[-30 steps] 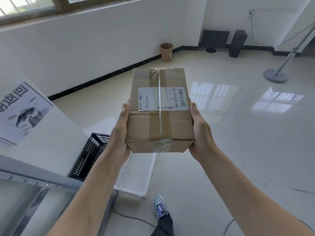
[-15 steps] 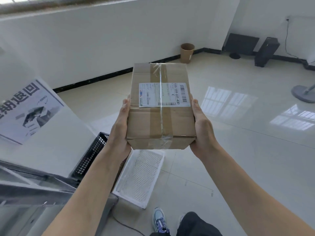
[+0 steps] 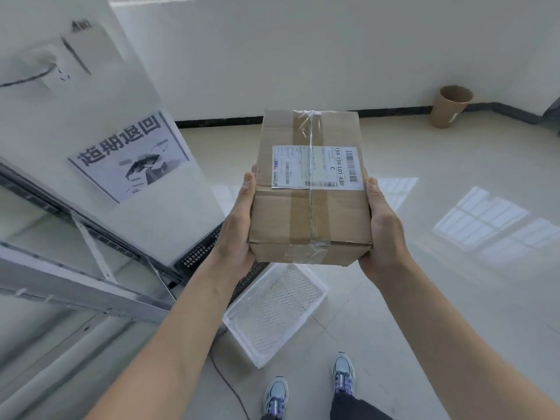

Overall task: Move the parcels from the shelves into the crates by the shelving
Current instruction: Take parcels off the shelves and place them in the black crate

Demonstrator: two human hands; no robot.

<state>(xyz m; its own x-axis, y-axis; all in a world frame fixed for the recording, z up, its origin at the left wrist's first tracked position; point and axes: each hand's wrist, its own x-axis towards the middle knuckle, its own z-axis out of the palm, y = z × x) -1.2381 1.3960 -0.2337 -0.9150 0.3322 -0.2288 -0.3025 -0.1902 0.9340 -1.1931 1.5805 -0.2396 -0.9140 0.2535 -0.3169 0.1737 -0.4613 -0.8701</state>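
Note:
I hold a brown cardboard parcel [image 3: 306,213] with a white shipping label and clear tape at chest height, between both hands. My left hand [image 3: 239,225] grips its left side and my right hand [image 3: 383,228] grips its right side, fingers curled under the box. Below the parcel on the floor lies a white mesh crate [image 3: 275,310]. A black mesh crate [image 3: 200,253] stands beside it against the shelving, partly hidden by my left arm and the parcel.
Metal shelving [image 3: 75,286] fills the left, its white end panel carrying a printed poster [image 3: 130,156]. A brown paper bin [image 3: 451,106] stands by the far wall. A thin cable [image 3: 227,383] runs over the glossy tile floor near my shoes [image 3: 309,386].
The view has swung left and tilted down: shelving and poster now loom larger, both shoes show, the white crate sits lower under the parcel. My hands keep the same hold.

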